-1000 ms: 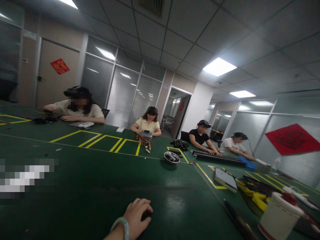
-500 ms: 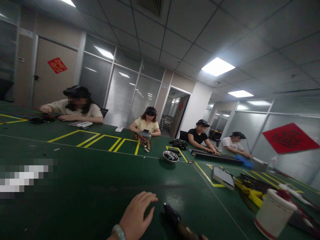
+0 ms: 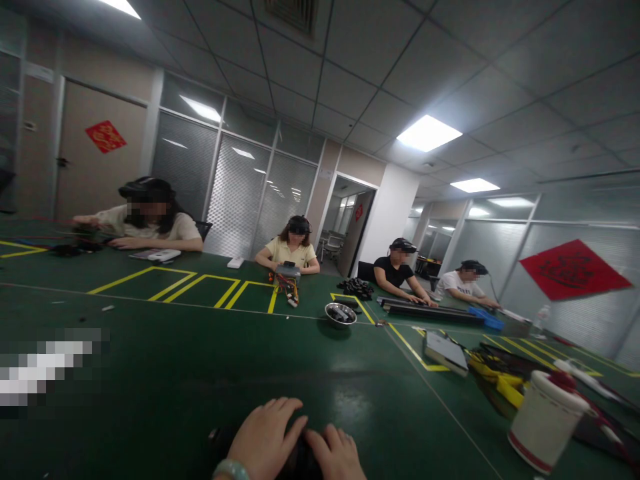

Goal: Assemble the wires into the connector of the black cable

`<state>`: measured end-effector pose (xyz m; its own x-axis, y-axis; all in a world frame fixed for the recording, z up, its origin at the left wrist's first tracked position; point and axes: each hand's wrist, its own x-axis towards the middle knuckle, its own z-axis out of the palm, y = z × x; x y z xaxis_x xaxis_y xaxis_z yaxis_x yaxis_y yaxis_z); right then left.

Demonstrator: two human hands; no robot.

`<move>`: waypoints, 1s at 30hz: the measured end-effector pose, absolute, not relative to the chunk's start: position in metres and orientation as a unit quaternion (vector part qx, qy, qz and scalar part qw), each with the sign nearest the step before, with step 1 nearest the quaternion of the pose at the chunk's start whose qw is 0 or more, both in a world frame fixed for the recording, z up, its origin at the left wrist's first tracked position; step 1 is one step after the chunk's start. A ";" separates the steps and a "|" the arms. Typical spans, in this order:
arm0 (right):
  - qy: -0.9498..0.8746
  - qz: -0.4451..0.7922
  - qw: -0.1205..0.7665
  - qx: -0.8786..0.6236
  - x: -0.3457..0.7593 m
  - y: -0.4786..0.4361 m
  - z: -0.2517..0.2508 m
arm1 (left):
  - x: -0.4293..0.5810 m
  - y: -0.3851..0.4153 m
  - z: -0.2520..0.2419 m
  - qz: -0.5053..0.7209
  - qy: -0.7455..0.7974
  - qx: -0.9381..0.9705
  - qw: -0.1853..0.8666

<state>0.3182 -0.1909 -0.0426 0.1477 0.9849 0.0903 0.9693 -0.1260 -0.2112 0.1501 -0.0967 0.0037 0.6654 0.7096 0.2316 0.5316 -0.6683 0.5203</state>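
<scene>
My left hand [image 3: 267, 433], with a pale green bangle at the wrist, lies over a dark elongated object [image 3: 301, 461] at the bottom of the view, its fingers bent round it. My right hand [image 3: 337, 455] is close beside it, thumb and fingers curled onto the same object from the right. One dark end [image 3: 215, 437] pokes out left of my left hand. Most of the object is hidden under both hands, and its kind cannot be made out.
Ahead on the green table [image 3: 165, 373] stands a metal bowl [image 3: 341, 315] with dark pieces. To the right are a white canister [image 3: 545, 423], a grey box [image 3: 446, 352] and yellow-and-black gear [image 3: 495, 377]. Several people sit along the far side; one handles long black bars [image 3: 430, 310].
My right hand has come into view next to my left. The dark object, earlier pointing away right of my left hand, is now between and under both hands.
</scene>
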 end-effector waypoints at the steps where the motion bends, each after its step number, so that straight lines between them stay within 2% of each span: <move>1: -0.668 0.051 0.118 -0.733 0.317 -0.185 -0.034 | 0.150 -0.095 0.004 0.207 0.365 0.885 0.202; 5: -0.722 0.065 0.141 -0.674 0.306 -0.158 -0.012 | 0.149 -0.086 0.003 0.215 0.388 0.882 0.160; 10: -0.731 0.010 0.169 -0.662 0.284 -0.111 -0.019 | 0.143 -0.067 -0.007 0.241 0.404 0.873 0.128; 14: -0.755 0.053 0.187 -0.626 0.283 -0.085 -0.016 | 0.139 -0.050 -0.015 0.246 0.434 0.858 0.120; 19: -0.731 0.181 0.181 -0.633 0.309 -0.095 0.010 | 0.139 -0.043 -0.019 0.234 0.447 0.854 0.129; 22: -0.704 0.137 0.199 -0.667 0.331 -0.124 0.026 | 0.140 -0.043 -0.019 0.231 0.446 0.854 0.132; 25: -0.701 0.105 0.159 -0.688 0.354 -0.160 0.034 | 0.141 -0.044 -0.017 0.236 0.446 0.852 0.138; 30: -0.722 0.234 0.050 -0.649 0.372 -0.201 0.023 | 0.144 -0.047 -0.012 0.234 0.455 0.847 0.146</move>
